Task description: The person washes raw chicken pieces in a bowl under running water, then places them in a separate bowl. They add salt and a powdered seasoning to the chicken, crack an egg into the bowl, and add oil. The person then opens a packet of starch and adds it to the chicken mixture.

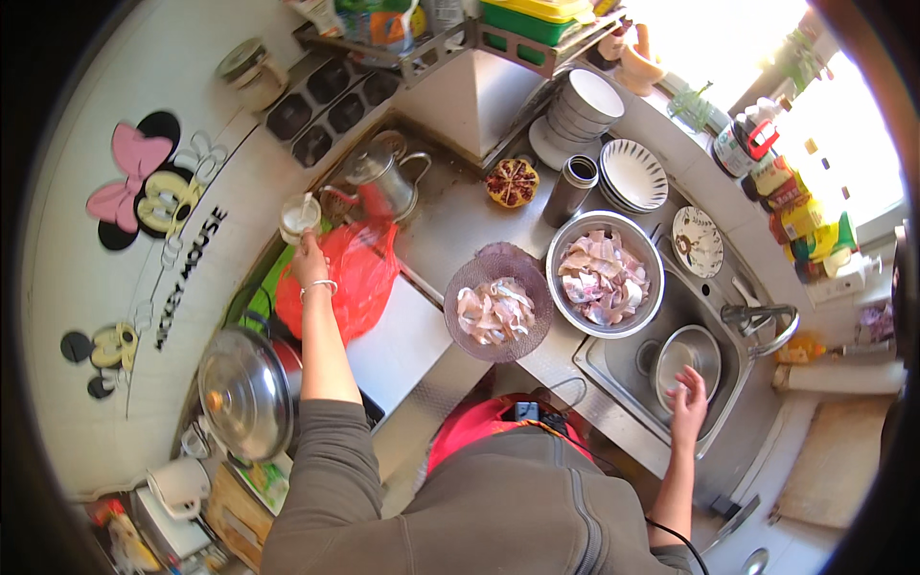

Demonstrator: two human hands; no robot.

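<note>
My left hand (pixel 309 259) reaches out at the far left, its fingers closed on a small jar (pixel 293 224) of white contents. A white spoon (pixel 307 203) stands in that jar. Below the wrist lies a red plastic bag (pixel 345 287), its contents hidden. My right hand (pixel 688 402), empty and with fingers apart, hovers over the sink (pixel 618 366) near a steel bowl (pixel 708 345) in the basin. Before me, a textured purplish bowl (pixel 460 309) holds pale slices of what looks like fish (pixel 496 310). Beside it, a larger steel bowl (pixel 655 287) holds more fish pieces (pixel 604 273).
Behind the bowls stand a dark flask (pixel 571 190), a cut pomegranate (pixel 512 182), stacked bowls (pixel 586 108) and plates (pixel 632 172). A metal kettle (pixel 381 180) is near the left wall. A lidded pot (pixel 244 395) sits beside my left forearm. The faucet (pixel 762 316) overhangs the sink.
</note>
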